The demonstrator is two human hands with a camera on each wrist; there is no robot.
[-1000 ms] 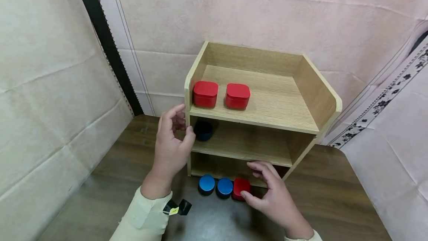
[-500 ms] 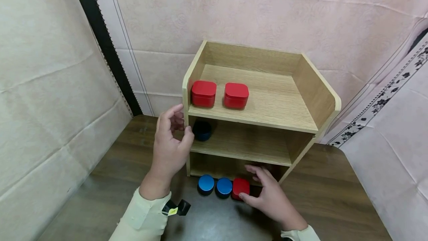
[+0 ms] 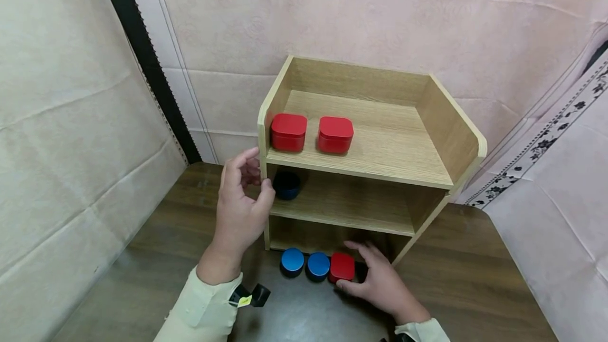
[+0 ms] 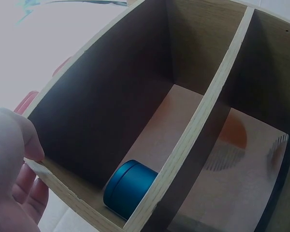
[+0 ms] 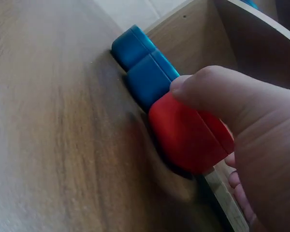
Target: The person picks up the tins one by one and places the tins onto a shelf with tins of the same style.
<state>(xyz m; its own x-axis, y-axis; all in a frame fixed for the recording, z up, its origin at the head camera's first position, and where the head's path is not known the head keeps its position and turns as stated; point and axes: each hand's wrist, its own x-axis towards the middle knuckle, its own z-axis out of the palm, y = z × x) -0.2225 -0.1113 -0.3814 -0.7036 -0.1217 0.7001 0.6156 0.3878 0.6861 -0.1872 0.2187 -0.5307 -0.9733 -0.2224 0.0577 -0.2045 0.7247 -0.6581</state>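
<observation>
With 12 o'clock pointing straight away from the person, I count 3 containers up on the wooden shelf unit and 3 down on the tabletop, so by my reckoning the work stands about midway. On the top level, toward 9 o'clock, sit the outer red box and, a little apart at its 3 o'clock, the inner red box. Below them, at the 9 o'clock end of the middle level, stands the shelved blue tub.

What is left is a row just off the unit's 6 o'clock side: the outer blue tub, the nearer blue tub, and at the 3 o'clock end the loose red box.

The right hand comes in from about 4 o'clock, its thumb touching the loose red box near 6 o'clock and its bent fingers around toward 12. Whether they have a firm grasp on it, I cannot tell. The left hand grips the unit's side panel at 9 o'clock, thumb on the front edge, fingers curled around the outside; I take that as steadying it.
</observation>
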